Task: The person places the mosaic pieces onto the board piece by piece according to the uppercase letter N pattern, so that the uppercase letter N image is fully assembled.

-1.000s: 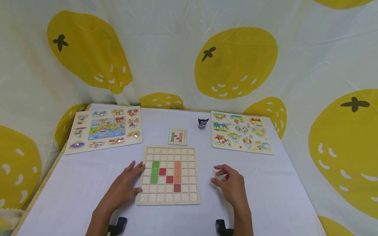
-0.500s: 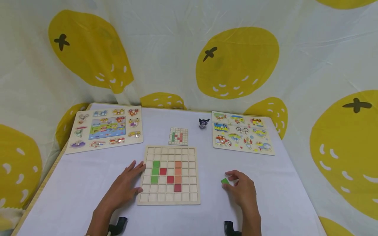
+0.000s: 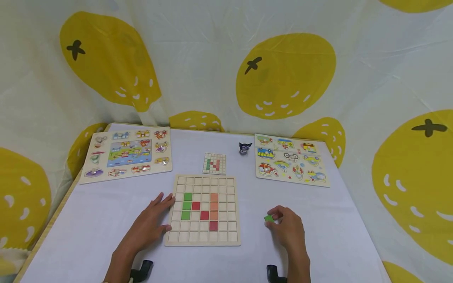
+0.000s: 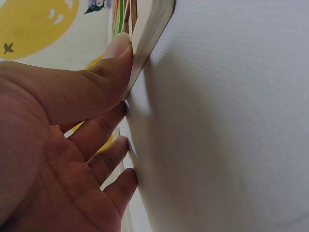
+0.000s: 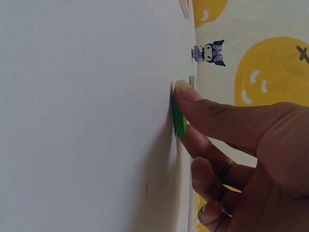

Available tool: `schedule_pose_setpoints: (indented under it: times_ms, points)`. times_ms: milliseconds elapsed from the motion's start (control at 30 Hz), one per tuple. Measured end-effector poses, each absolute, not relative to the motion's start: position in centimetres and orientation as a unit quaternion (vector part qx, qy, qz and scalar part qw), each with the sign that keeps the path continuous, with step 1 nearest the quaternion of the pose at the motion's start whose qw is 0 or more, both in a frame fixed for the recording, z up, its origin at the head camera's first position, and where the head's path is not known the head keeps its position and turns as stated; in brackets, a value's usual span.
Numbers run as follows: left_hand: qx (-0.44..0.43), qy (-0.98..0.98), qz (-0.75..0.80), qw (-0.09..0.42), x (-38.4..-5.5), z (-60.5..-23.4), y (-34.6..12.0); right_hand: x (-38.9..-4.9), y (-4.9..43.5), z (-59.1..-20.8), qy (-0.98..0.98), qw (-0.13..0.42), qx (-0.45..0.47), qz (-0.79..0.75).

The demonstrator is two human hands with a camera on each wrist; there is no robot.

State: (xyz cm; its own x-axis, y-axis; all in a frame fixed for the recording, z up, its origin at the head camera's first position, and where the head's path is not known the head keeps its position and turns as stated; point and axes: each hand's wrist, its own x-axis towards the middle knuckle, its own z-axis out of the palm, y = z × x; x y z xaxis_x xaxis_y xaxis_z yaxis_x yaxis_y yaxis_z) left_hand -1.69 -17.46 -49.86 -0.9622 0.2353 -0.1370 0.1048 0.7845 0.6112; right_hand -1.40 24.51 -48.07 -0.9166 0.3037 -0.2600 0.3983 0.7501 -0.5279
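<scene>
A wooden grid board [image 3: 203, 189] lies in the middle of the table, holding three green, three red and three orange square tiles. My left hand [image 3: 146, 226] rests along its left edge, fingers spread; the left wrist view has the thumb [image 4: 118, 47] against the board's side. To the right of the board, my right hand [image 3: 290, 230] pinches a green square tile [image 3: 269, 218] between thumb and fingers. In the right wrist view that tile [image 5: 179, 120] is tilted, close to the white cloth. I cannot tell whether it touches the cloth.
Behind the board lies a small pattern card [image 3: 214, 164] with a coloured grid. A black figurine [image 3: 244, 148] stands to its right. Picture peg puzzles lie at the back left [image 3: 129, 154] and back right [image 3: 291, 160]. A patterned curtain [image 3: 198, 59] hangs beyond the table.
My right hand has moved right, away from the board, and a green tile now shows in its fingers; since half a second ago it has shifted slightly. My left hand stays at the board.
</scene>
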Motion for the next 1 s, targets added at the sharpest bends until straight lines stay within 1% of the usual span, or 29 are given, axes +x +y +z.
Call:
schedule_pose_setpoints:
  times_ms: [467,700,1000]
  points:
    - [0.088,0.939,0.316,0.105,-1.7,-49.7,-17.4,-1.1,23.7,-47.9,0.926,0.076,0.175,-0.327]
    - [0.086,0.94,0.314,0.107,-1.7,-49.6,-17.4,-0.8,22.7,-47.9,0.924,0.051,0.15,-0.347]
    - [0.08,0.938,0.318,0.112,-1.8,-49.9,-17.4,-0.8,19.8,-48.2,0.918,0.026,0.114,-0.378]
